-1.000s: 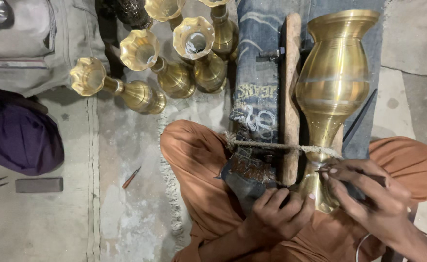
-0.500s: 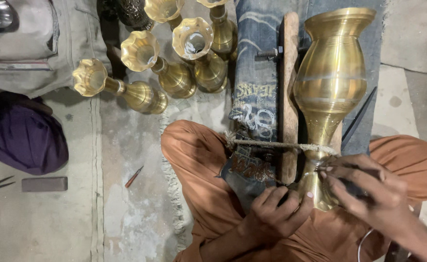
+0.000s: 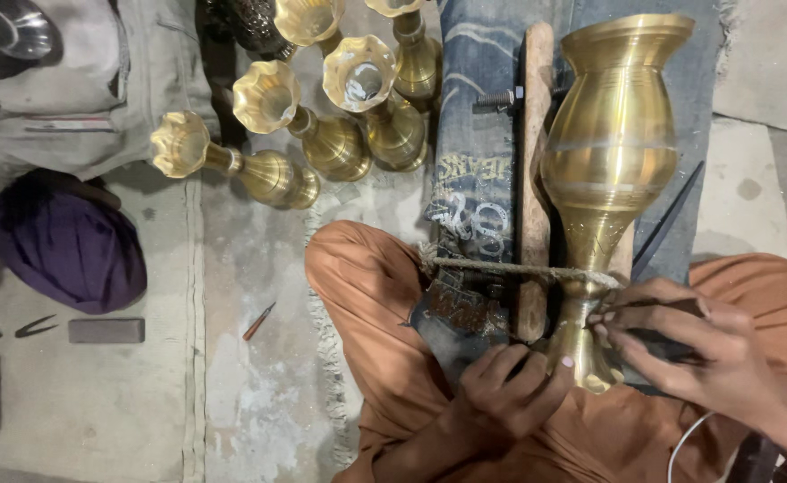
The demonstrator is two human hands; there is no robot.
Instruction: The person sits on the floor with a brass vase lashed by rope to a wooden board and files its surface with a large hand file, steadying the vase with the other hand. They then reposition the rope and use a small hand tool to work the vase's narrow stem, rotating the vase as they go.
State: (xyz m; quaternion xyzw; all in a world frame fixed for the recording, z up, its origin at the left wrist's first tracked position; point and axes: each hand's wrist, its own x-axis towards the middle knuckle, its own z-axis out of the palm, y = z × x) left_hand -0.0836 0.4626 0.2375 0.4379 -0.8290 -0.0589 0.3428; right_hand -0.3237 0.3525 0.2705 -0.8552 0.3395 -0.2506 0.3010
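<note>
Brass vase, one, steadied by clenched left hand; right hand grasps dark tool

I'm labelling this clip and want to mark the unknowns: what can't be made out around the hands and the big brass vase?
- Head view: what the left hand grips; its curled fingers cover it.
- Tip of the dark tool in the right hand: hidden where it meets the large brass vase.
- Vase foot: partly behind both hands.
- Small brass vases at the back: the farthest are cut off by the top edge.
</note>
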